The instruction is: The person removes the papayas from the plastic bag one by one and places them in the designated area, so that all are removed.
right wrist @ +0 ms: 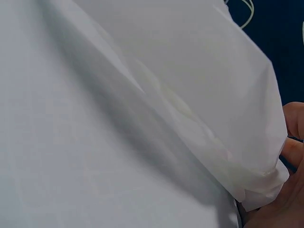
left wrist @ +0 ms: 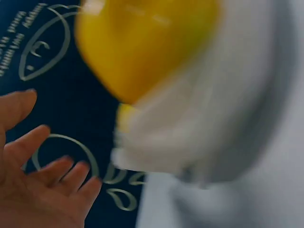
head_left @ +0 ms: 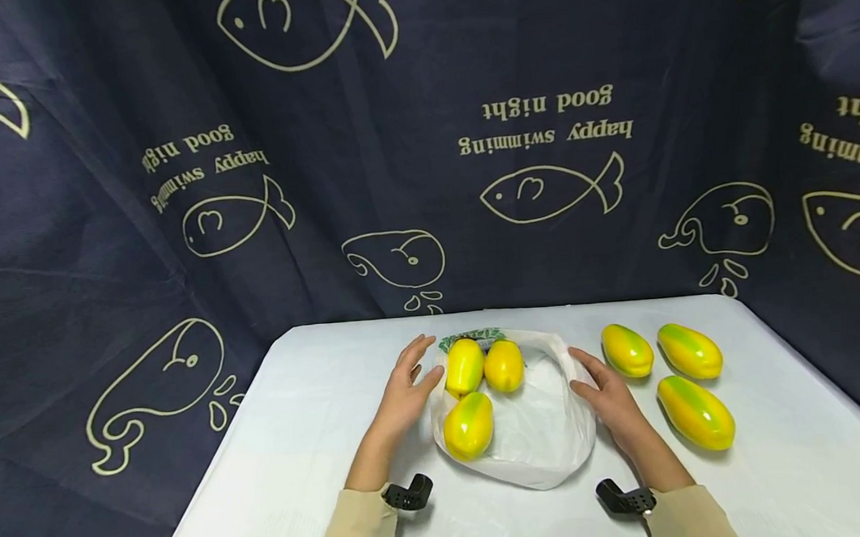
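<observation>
A white plastic bag (head_left: pixel 534 437) is lying open on the table (head_left: pixel 286 438), toward its far edge, with three yellow-green fruits (head_left: pixel 469 426) resting in its left half. The left hand (head_left: pixel 403 393) is hanging just beside the left rim — fingers spread. The right hand (head_left: pixel 613 397) is pinching the right rim — three more fruits (head_left: pixel 696 413) are lying near the table's far right corner.

Table (head_left: pixel 280 471), one, white surface, reaching beyond both hands on every visible side. Directly on it: white bag (head_left: pixel 532 476), one, mouth spread, between left hand (head_left: pixel 403 391) and right hand (head_left: pixel 613 397). Yellow-green fruits, three, set apart, right of the right hand: one nearest its fingers (head_left: pixel 627 351); one farther right (head_left: pixel 690 351); one right of its wrist (head_left: pixel 696 413).
</observation>
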Available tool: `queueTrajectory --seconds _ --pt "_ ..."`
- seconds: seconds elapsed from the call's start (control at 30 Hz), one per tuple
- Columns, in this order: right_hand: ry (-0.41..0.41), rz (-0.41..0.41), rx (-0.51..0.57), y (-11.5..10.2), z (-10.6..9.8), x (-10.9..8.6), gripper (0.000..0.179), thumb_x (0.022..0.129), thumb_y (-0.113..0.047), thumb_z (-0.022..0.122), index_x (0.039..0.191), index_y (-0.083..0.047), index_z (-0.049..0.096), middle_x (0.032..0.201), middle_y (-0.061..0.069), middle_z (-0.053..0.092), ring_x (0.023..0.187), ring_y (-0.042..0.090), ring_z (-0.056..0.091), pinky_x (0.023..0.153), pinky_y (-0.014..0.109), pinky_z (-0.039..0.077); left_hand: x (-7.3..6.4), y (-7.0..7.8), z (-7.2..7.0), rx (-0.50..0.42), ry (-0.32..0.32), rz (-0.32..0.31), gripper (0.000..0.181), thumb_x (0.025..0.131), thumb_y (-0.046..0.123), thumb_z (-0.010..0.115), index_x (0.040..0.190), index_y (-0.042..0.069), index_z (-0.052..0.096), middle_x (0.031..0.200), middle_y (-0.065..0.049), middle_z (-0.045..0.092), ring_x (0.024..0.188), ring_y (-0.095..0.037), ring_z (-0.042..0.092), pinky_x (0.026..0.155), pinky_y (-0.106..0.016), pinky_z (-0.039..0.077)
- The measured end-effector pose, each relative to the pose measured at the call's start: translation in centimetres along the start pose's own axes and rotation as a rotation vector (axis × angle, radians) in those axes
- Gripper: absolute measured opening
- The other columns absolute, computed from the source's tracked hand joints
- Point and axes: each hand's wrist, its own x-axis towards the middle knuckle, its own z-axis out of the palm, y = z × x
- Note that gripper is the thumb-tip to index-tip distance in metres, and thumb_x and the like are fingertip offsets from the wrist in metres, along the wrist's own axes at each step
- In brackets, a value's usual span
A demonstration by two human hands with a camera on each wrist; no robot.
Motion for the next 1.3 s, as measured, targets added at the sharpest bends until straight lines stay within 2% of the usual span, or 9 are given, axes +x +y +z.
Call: queueTrajectory --seconds 0.1,0.23,0.33,0.43,0.73,1.0,1.1,1.3 --pt "-0.003 -0.001 -0.002 -0.1 -0.1 0.0 0.065 0.098 -0.004 0.054 0.157 -0.010 0.029 0.166 0.014 0.024 0.156 0.035 0.016 0.126 0.055 0.014 -0.4 1.7 -0.4 0.020 -0.100 0.045 0.055 0.097 0.018 0.064 0.149 0.017 0.045 0.160 -0.007 0.038 0.148 -0.034 0.037 0.122 -0.052 0.033" --pt "-0.005 0.002 0.002 -0.2 -0.1 0.0 0.065 0.097 -0.002 0.053 0.157 -0.010 0.029 0.166 0.014 0.023 0.156 0.035 0.015 0.126 0.056 0.014 -0.8 3.2 -0.6 0.032 -0.293 0.084 0.059 0.096 0.020 0.066 0.151 0.017 0.043 0.158 -0.006 0.041 0.145 -0.034 0.041 0.120 -0.051 0.036" --pt "-0.008 0.004 0.007 -0.1 -0.1 0.0 0.066 0.097 -0.001 0.052 0.158 -0.009 0.028 0.166 0.014 0.023 0.156 0.035 0.015 0.126 0.055 0.014 -1.1 3.7 -0.6 0.045 -0.403 0.075 0.061 0.095 0.023 0.068 0.151 0.019 0.043 0.158 -0.004 0.041 0.144 -0.034 0.042 0.120 -0.050 0.036" --pt "-0.006 -0.002 0.009 0.1 0.0 0.0 0.065 0.097 -0.001 0.052 0.157 -0.008 0.029 0.166 0.015 0.025 0.155 0.035 0.017 0.126 0.055 0.015 -1.4 3.9 -0.6 0.084 -0.459 0.037 0.064 0.092 0.024 0.071 0.150 0.021 0.044 0.157 -0.002 0.041 0.145 -0.033 0.040 0.121 -0.049 0.035" --pt "-0.004 -0.015 -0.010 0.3 -0.1 -0.1 0.064 0.096 -0.002 0.054 0.156 -0.008 0.033 0.165 0.015 0.027 0.155 0.036 0.018 0.126 0.055 0.016 -1.7 3.2 -0.1 0.240 -0.517 0.002 0.073 0.086 0.025 0.079 0.149 0.009 0.045 0.151 -0.015 0.048 0.139 -0.037 0.046 0.115 -0.053 0.041" --pt "-0.009 -0.016 -0.024 0.4 -0.1 -0.1 0.063 0.096 -0.002 0.053 0.156 -0.008 0.033 0.165 0.015 0.026 0.155 0.036 0.018 0.126 0.055 0.017 -1.8 2.4 0.1 0.286 -0.530 -0.060 0.072 0.083 0.025 0.082 0.146 0.011 0.050 0.149 -0.011 0.051 0.134 -0.032 0.053 0.109 -0.044 0.049" --pt "-0.007 -0.010 -0.037 0.4 -0.1 -0.1 0.062 0.097 -0.003 0.053 0.156 -0.009 0.033 0.165 0.015 0.026 0.155 0.036 0.019 0.126 0.055 0.017 -1.8 2.4 0.2 0.329 -0.530 -0.080 0.070 0.083 0.028 0.082 0.144 0.012 0.052 0.146 -0.006 0.055 0.129 -0.029 0.058 0.105 -0.041 0.052" --pt "-0.010 -0.006 -0.041 0.2 0.0 -0.1 0.062 0.097 -0.004 0.053 0.156 -0.008 0.033 0.165 0.014 0.026 0.155 0.036 0.018 0.126 0.055 0.017 -1.8 2.3 0.4 0.368 -0.543 -0.134 0.071 0.082 0.034 0.082 0.144 0.017 0.053 0.147 -0.002 0.055 0.126 -0.029 0.060 0.101 -0.041 0.053"
